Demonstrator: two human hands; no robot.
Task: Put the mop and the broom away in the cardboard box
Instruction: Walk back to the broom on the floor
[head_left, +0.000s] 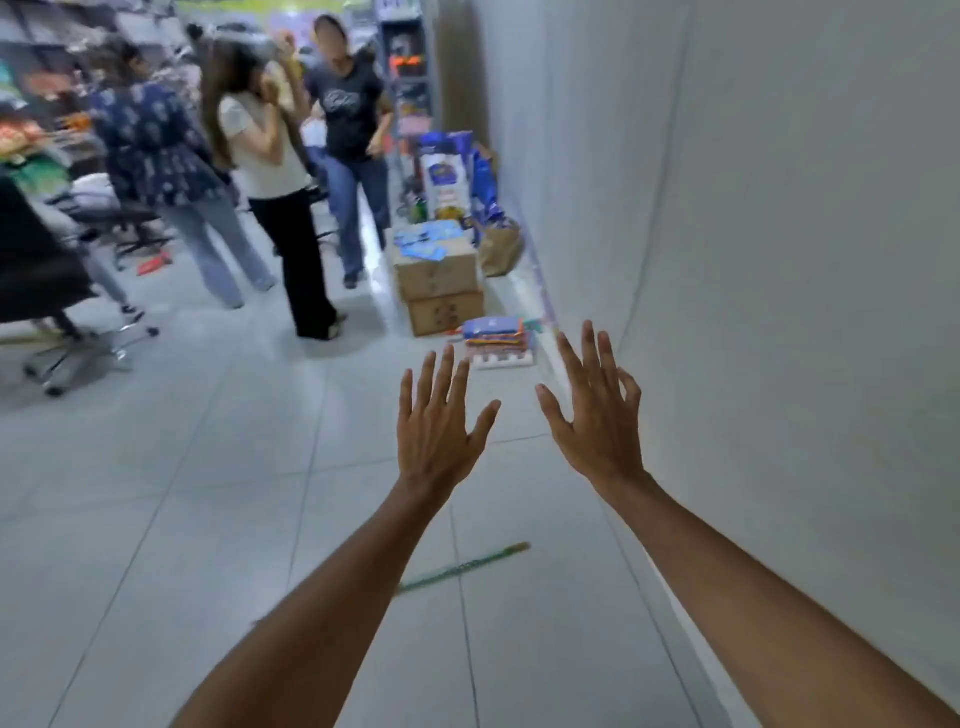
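My left hand (439, 421) and my right hand (597, 410) are stretched out in front of me, backs up, fingers spread, holding nothing. A thin green stick (462, 567) lies on the tiled floor below my arms; its lower end is hidden behind my left forearm, and I cannot tell whether it belongs to the mop or the broom. Stacked cardboard boxes (439, 283) stand against the wall ahead, beyond my fingertips. No mop head or broom head is in sight.
A white wall (753, 260) runs close along my right. Three people (275, 171) stand in the aisle ahead on the left. Office chairs (57, 291) stand at the far left. A pile of coloured packets (498, 340) lies beside the boxes, bags (457, 176) behind them.
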